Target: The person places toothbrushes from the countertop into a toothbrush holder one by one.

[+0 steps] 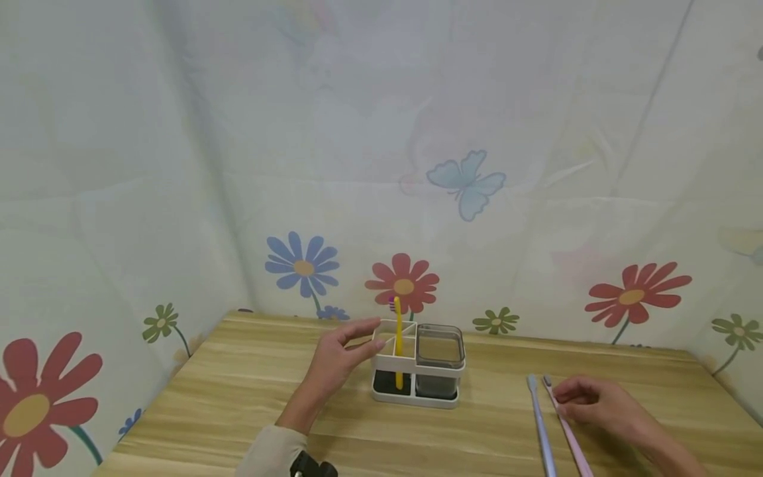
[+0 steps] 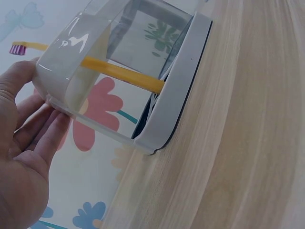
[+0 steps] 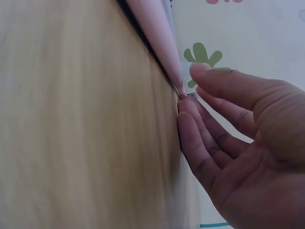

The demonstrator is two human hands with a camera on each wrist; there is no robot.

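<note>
**Right hand at the pink toothbrush, left hand steadying the holder**

Right-hand fingertips first: thumb on top, fingers beneath, and they are closing on the neck of the pink toothbrush, just behind its head. The wrist view shows the thumb tip touching the pale pink handle and the fingers pressed in from the table side, a light pinch rather than a full grasp. The right hand lies low on the wooden table, and the brush's long axis runs from the far end at the fingertips back toward the person, its handle passing under the hand. Just beside it, nearly parallel, lies the blue toothbrush, untouched.

Over to the left hand: fingers straight and relaxed, tips resting against the left wall of the white holder, thumb above its rim. A yellow toothbrush stands upright in a front slot; a smoky clear cup sits in the right half.

The holder lies left of the pink brush, well apart, and the right hand is plainly the nearer one.
</note>
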